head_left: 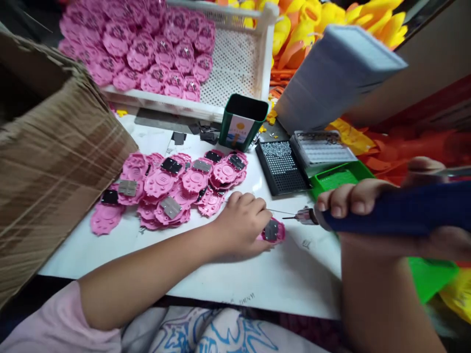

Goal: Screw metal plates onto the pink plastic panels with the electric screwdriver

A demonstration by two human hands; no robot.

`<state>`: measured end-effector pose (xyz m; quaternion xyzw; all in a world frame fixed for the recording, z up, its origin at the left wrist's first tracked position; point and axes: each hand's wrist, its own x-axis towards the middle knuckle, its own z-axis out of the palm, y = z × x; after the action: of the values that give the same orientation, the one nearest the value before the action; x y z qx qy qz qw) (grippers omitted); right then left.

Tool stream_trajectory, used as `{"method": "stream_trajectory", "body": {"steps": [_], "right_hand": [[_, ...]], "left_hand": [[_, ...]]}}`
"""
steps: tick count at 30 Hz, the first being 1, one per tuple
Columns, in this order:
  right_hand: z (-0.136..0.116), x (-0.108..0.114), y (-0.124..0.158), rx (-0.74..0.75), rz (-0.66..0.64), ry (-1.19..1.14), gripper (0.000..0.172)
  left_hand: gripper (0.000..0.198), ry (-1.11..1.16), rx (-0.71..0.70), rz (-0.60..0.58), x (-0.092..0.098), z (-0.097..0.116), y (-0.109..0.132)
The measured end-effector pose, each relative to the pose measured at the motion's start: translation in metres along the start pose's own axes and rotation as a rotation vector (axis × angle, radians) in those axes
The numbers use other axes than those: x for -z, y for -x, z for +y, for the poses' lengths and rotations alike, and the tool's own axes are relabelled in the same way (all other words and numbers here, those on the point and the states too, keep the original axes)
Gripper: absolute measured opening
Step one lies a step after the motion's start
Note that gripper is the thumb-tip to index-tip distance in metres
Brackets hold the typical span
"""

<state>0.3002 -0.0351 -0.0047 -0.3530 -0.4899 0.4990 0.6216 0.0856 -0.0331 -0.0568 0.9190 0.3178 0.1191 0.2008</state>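
Observation:
My left hand rests on the white tabletop, its fingers closed on a pink plastic part with a dark rectangular plate; the hand covers much of it. An electric screwdriver with a blue body is gripped in my right hand. Its bit points left, just above the held part; whether it touches cannot be told. Left of my left hand lies a pile of similar pink parts, several carrying black or grey plates. Behind stands a black perforated tray with small screws.
A cardboard box borders the left side. A white crate with many pink parts stands at the back. A green tin, a clear case, a green tray and a tall pale box stand behind my hands.

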Motion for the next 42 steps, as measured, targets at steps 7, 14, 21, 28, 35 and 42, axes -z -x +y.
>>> {"method": "stream_trajectory", "body": {"steps": [7, 14, 21, 28, 35, 42], "right_hand": [[-0.003, -0.004, -0.005, 0.069, 0.048, -0.012, 0.03], [0.003, 0.0, -0.004, 0.058, 0.048, -0.063, 0.037], [0.008, -0.005, -0.009, 0.063, 0.01, -0.138, 0.047], [0.007, -0.002, -0.015, 0.049, 0.043, -0.185, 0.052], [0.01, 0.005, -0.017, 0.018, 0.068, -0.206, 0.057], [0.008, 0.002, -0.018, -0.006, 0.091, -0.218, 0.068]], "left_hand": [[0.047, -0.148, 0.0, -0.032, 0.016, 0.019, 0.009], [0.045, -0.212, 0.187, 0.291, 0.055, 0.025, 0.107], [0.024, -0.658, 0.416, 0.558, 0.064, -0.02, 0.212], [0.022, -0.816, 0.496, 0.554, 0.059, -0.03, 0.222], [0.027, -0.806, 0.461, 0.62, 0.053, -0.03, 0.221], [0.01, -0.568, 0.283, 0.655, 0.107, -0.004, 0.159]]}}
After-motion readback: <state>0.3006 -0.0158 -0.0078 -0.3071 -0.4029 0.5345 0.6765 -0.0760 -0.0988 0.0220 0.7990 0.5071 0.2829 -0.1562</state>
